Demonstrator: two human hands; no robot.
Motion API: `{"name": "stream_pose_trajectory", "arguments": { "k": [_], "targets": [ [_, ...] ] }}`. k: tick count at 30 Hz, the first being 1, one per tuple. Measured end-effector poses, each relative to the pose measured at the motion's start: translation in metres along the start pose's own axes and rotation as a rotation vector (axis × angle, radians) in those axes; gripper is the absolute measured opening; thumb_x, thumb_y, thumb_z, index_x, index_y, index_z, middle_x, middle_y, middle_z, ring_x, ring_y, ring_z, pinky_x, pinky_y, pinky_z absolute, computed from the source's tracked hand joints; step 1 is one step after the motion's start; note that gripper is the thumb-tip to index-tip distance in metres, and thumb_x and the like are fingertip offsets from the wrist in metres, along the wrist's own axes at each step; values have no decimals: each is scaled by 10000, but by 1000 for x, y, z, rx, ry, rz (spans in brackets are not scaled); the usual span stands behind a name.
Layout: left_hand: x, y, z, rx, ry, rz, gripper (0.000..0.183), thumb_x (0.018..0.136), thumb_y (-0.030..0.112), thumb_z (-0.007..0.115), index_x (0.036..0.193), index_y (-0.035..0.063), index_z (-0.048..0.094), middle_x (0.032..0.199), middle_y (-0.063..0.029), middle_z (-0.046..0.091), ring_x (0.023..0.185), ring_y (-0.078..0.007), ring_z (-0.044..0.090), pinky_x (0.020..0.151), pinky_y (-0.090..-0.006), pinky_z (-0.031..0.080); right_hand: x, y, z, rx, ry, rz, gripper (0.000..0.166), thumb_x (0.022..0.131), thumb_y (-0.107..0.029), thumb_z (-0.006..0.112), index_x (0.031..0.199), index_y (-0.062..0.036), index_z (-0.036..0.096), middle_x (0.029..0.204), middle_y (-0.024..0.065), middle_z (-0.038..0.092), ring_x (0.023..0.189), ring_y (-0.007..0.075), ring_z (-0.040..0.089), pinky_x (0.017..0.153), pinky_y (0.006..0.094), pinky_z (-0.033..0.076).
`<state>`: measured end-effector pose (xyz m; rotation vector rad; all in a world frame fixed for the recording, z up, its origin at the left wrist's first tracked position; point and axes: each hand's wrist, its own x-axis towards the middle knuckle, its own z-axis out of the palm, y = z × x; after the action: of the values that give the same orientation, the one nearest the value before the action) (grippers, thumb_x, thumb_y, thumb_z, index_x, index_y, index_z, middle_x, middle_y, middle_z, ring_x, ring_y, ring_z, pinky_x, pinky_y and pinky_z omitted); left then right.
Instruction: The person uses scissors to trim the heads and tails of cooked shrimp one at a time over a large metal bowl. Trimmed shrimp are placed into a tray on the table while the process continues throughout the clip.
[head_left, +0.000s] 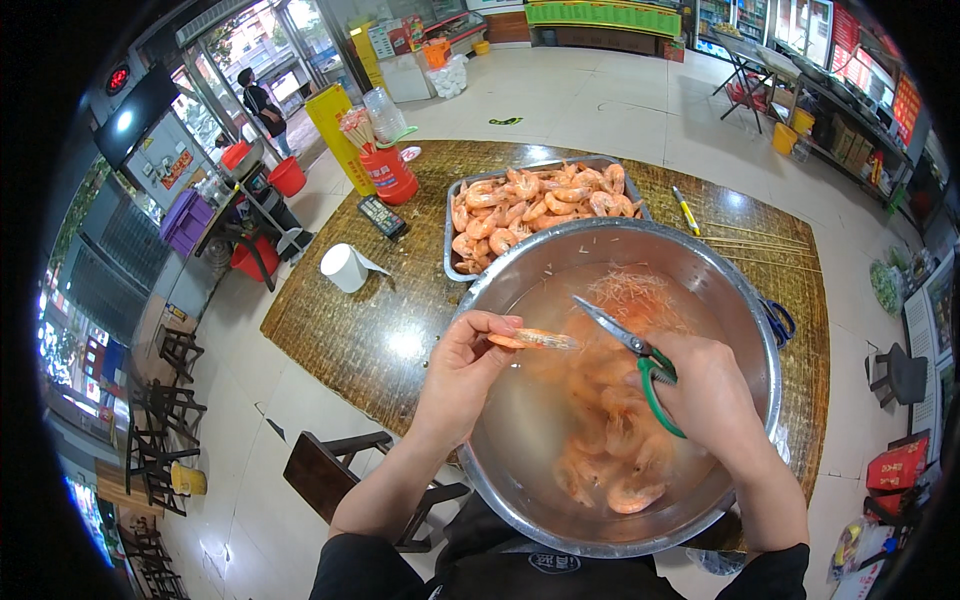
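Between thumb and fingers, my left hand (466, 371) pinches a pink shrimp (534, 339) over a large steel basin (517, 517). My right hand (709, 394) grips green-handled scissors (611, 324), whose blades point up and left, a little apart from the shrimp. Cloudy water fills part of the basin. Whole shrimp (619, 435) lie in it on the near side, and a clump of cut-off feelers and legs (637, 296) floats on the far side. Behind the basin stands a metal tray (453, 251) heaped with shrimp (540, 199).
On the wooden table (322, 330) are a paper roll (343, 268), a remote control (382, 217), a red chopstick holder (390, 174), a yellow pen (685, 210) and thin skewers (757, 244). Blue-handled scissors (780, 322) lie by the basin's right rim. A wooden chair (330, 476) stands at left.
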<state>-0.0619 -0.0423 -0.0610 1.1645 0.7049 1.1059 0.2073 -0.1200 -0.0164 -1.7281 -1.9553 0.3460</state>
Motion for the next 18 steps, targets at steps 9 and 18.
{"name": "stream_pose_trajectory", "arguments": {
  "k": [9, 18],
  "targets": [
    [18, 20, 0, 231, -68, -70, 177, 1031, -28, 603, 1201, 18, 595, 1287, -107, 661, 1080, -143, 656, 935, -298, 565, 2, 5, 5, -55, 69, -17, 186, 847, -97, 738, 996, -4, 675, 807, 222, 687, 776, 430, 689, 725, 529, 549],
    [221, 18, -21, 315, 124, -97, 322, 1017, 105, 682, 1283, -19, 550, 1070, -100, 666, 948, -159, 693, 870, -279, 607, 2, 19, 13, -65, 129, 48, 246, 809, -183, 827, 931, -27, 681, 843, 197, 691, 835, 427, 679, 749, 526, 533]
  ]
}}
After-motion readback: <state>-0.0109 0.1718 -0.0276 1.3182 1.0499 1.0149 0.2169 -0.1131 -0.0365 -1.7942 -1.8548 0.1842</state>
